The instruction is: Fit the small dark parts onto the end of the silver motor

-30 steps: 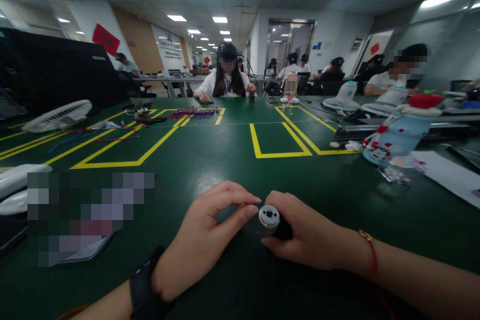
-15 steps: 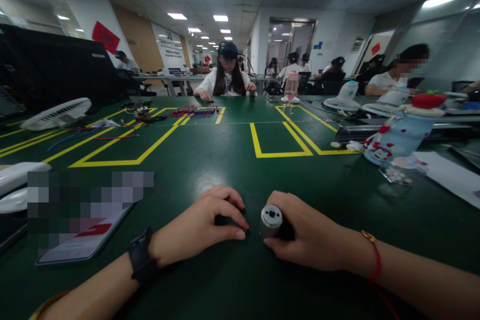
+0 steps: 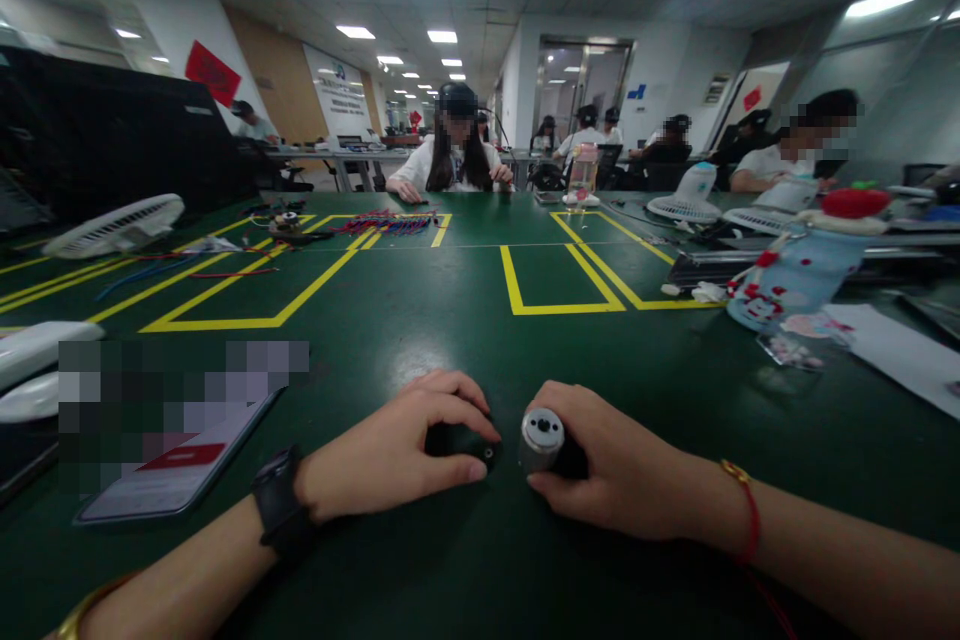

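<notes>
Silver metal cylinder [image 3: 543,440]: our right hand [image 3: 611,455] grips it
Small pale ring [image 3: 489,453]: likely released
Left hand [image 3: 394,445]: fingers just parted

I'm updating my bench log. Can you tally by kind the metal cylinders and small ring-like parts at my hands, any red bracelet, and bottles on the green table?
Metal cylinder: 1, in the right hand
Small ring-like part: 1, at the left hand
Red bracelet: 1
Bottles: 2, blue bottle and pink-topped bottle
Total: 5
</notes>
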{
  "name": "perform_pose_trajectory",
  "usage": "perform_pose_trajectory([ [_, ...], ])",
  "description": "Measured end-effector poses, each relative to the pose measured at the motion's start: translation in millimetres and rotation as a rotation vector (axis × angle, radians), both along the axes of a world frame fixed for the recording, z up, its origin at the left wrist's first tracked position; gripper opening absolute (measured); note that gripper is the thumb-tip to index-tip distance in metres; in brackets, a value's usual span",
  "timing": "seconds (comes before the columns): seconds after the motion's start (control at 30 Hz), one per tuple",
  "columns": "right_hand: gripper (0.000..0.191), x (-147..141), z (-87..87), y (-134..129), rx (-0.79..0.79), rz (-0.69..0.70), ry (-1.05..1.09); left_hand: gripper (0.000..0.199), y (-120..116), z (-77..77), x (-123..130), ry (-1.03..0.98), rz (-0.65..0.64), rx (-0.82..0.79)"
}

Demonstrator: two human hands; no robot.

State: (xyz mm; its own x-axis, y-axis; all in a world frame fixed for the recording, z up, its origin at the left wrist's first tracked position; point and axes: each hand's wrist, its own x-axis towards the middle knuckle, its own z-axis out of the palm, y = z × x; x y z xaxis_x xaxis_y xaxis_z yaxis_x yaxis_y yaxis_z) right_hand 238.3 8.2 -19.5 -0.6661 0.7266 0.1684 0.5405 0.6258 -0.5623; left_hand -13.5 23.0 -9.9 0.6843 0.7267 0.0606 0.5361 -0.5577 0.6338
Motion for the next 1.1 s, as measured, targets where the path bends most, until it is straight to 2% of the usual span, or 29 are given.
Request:
perform_pose_trajectory([
  [0.17,0.038,0.5,2.1,-0.4,-0.035,0.001,0.027,0.013,1.9,3.4,-1.8,-0.040,-0.017,-0.040],
  [0.3,0.033,0.2,3.7,0.3,-0.041,0.012,0.023,0.009,0.9,0.9,-1.1,-0.055,-0.002,-0.028],
  [0.43,0.028,-0.4,1.6,1.9,-0.022,0.009,0.031,0.015,-2.6,-1.3,2.5,-0.040,0.020,0.023],
  [0.63,0.028,-1.4,0.7,3.0,-0.011,0.011,0.019,0.006,-4.5,-4.2,8.0,-0.043,0.050,0.053],
  [0.73,0.029,-0.9,1.0,2.1,-0.006,0.006,0.016,0.009,-2.1,-6.5,8.6,-0.099,0.114,-0.005],
  [0.83,0.029,-0.4,1.0,0.9,-0.001,0.006,0.018,0.015,2.4,-9.3,8.0,-0.205,0.251,-0.098],
  [0.93,0.029,-0.7,2.3,0.4,-0.002,0.008,0.002,0.018,4.6,-10.3,8.8,-0.318,0.370,-0.114],
  [1.0,0.029,-1.5,3.8,0.1,0.000,0.006,-0.019,0.016,2.4,-9.1,11.9,-0.349,0.397,-0.089],
  [1.1,0.029,-2.8,5.3,-0.3,0.015,0.004,-0.045,0.015,-6.2,-4.7,21.2,-0.367,0.366,-0.030],
])
